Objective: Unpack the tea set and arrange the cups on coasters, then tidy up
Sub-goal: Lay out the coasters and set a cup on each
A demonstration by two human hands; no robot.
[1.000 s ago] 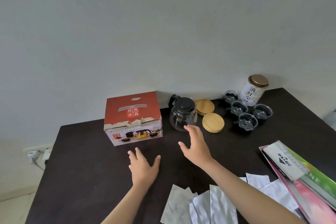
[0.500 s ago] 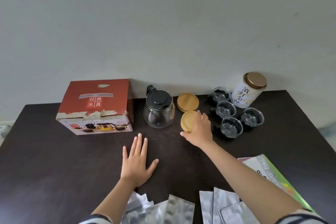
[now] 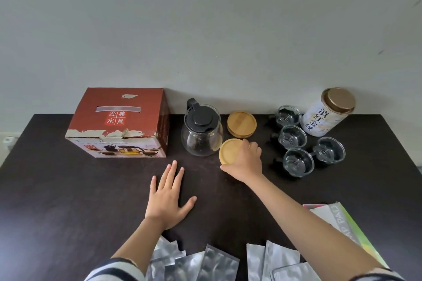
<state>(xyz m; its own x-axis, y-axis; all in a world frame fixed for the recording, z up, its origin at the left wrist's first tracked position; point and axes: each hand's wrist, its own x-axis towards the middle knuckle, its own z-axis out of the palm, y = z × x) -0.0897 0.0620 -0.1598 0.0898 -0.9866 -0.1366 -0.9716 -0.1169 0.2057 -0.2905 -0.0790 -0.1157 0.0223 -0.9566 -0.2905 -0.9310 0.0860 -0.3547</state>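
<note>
Head view: right hand [image 3: 245,162] is closing its grip on the near bamboo coaster [image 3: 230,151], fingers over the far rim, thumb at the near edge. The coaster is sitting on the dark surface [image 3: 68,189], just beside the glass teapot [image 3: 202,131]. Likely light, stiff and smooth; rim pinch suits it. Left hand [image 3: 167,196] is lying flat, fingers spread, holding nothing. Four glass cups [image 3: 298,162], probably fragile, are waiting nearby.

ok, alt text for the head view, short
A person's right hand grips a round bamboo coaster on a dark wooden table while the left hand rests flat. Behind stand a red cardboard box, a glass teapot with black lid, another bamboo coaster stack and four glass cups.
</note>
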